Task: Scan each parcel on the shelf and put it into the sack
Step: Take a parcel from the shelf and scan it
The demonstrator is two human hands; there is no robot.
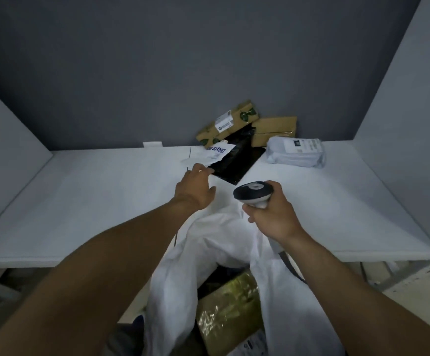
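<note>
Black glossy mailer (237,160), white label, perhaps touched by left hand (196,187).

— What's on the white shelf (93,201)?
— At the back, a black bag (237,160), a white envelope (210,155), a pale wrapped parcel (296,152), and brown boxes (272,133) against the wall.

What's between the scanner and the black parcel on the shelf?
Nothing: in the head view only bare white shelf separates the scanner in the right hand from the black parcel.
</note>
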